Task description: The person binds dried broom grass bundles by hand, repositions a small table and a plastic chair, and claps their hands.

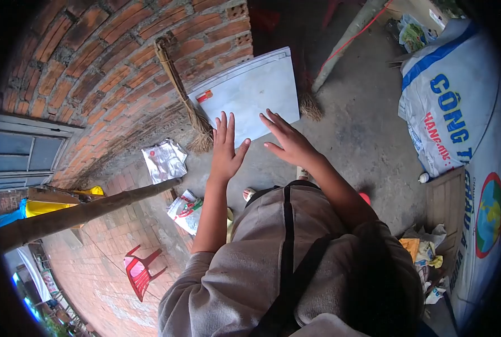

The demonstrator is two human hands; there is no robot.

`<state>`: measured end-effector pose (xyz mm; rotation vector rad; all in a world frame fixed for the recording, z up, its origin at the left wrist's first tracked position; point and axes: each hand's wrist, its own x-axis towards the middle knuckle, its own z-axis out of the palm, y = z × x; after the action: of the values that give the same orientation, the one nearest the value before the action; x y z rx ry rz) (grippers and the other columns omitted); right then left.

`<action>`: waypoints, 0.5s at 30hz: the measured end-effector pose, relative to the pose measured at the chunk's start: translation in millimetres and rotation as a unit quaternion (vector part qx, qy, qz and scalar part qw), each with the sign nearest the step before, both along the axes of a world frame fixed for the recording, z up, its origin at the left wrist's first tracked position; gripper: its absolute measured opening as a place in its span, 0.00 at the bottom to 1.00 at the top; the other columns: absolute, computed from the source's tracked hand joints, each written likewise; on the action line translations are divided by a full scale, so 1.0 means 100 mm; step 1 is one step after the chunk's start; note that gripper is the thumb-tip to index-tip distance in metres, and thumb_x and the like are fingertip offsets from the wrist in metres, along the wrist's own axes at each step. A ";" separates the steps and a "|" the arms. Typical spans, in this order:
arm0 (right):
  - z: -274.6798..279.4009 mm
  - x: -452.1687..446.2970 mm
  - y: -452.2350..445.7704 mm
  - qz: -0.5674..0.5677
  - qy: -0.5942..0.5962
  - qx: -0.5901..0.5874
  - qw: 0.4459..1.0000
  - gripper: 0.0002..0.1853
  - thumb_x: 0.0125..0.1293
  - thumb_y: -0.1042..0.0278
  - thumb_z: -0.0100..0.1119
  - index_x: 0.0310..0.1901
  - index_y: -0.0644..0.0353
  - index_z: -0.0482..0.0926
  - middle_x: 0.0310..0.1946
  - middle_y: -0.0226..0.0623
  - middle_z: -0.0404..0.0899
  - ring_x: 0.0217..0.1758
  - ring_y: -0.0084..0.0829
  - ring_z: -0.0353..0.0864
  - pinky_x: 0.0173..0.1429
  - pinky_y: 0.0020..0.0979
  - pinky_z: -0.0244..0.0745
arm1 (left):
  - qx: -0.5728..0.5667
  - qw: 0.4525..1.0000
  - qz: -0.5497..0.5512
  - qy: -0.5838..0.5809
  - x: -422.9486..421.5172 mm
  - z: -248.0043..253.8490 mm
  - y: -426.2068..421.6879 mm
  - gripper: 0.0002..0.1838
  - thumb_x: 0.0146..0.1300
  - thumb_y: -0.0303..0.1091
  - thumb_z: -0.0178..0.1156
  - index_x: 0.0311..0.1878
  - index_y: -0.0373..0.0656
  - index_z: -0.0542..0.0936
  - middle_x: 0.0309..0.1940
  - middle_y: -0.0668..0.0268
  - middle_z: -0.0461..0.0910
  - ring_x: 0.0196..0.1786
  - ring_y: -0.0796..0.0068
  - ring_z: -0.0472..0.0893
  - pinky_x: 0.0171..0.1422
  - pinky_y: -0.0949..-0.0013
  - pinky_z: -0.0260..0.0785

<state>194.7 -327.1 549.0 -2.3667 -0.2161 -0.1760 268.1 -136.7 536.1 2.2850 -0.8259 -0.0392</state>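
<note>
My left hand (pixel 226 150) is raised in front of my body, fingers stretched upward and the thumb apart, holding nothing. To its right, my right hand (pixel 288 140) is also up, with its fingers spread and nothing in them. Beyond both hands a flat white panel (pixel 256 90) with a small red and orange label leans by the brick wall; the hands overlap its lower part in view, and I cannot tell any contact. A straw broom (pixel 184 92) stands against the wall just left of the panel. The bristles of another broom (pixel 310 106) show at the panel's right edge.
A crumpled silver sheet (pixel 165 159) and a plastic bag (pixel 186 212) lie on the left floor. A wooden pole (pixel 93 210) crosses the left side, near a red chair (pixel 140 271). A large printed tarp (pixel 458 101) hangs at right. Another pole (pixel 348 42) slants at the top.
</note>
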 end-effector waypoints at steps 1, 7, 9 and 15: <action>-0.01 -0.02 -0.13 0.008 -0.006 0.002 1.000 0.34 0.57 0.67 0.54 0.64 0.54 0.51 0.64 0.49 0.49 0.66 0.48 0.51 0.64 0.38 0.53 | 0.002 1.000 0.007 -0.003 -0.02 0.00 -0.11 0.37 0.58 0.48 0.51 0.67 0.46 0.48 0.68 0.55 0.41 0.69 0.49 0.40 0.68 0.49 0.35; 0.00 -0.01 -0.97 0.040 -0.002 0.014 0.999 0.34 0.57 0.65 0.54 0.64 0.54 0.51 0.63 0.51 0.50 0.65 0.54 0.51 0.64 0.42 0.54 | -0.005 0.998 0.059 -0.011 -0.17 0.04 -0.78 0.37 0.58 0.48 0.51 0.67 0.47 0.48 0.67 0.54 0.41 0.69 0.49 0.41 0.67 0.49 0.36; 0.01 0.05 -1.19 0.045 -0.012 0.017 0.999 0.34 0.57 0.64 0.54 0.64 0.52 0.51 0.63 0.51 0.51 0.64 0.54 0.52 0.64 0.41 0.54 | -0.003 0.997 0.078 -0.020 -0.24 0.08 -0.93 0.37 0.58 0.48 0.51 0.67 0.46 0.48 0.67 0.54 0.42 0.69 0.48 0.41 0.68 0.49 0.36; 0.03 0.29 -1.47 0.059 -0.047 -0.001 0.997 0.34 0.58 0.57 0.54 0.64 0.51 0.52 0.63 0.48 0.52 0.65 0.53 0.51 0.63 0.49 0.50 | 0.020 0.986 0.163 -0.023 -0.54 0.13 -1.01 0.37 0.59 0.48 0.51 0.66 0.46 0.49 0.67 0.54 0.43 0.69 0.49 0.42 0.68 0.50 0.36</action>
<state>223.4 -474.0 552.1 -2.3419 -0.3999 -0.2315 214.3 -238.2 549.4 2.4395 -0.4690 0.1470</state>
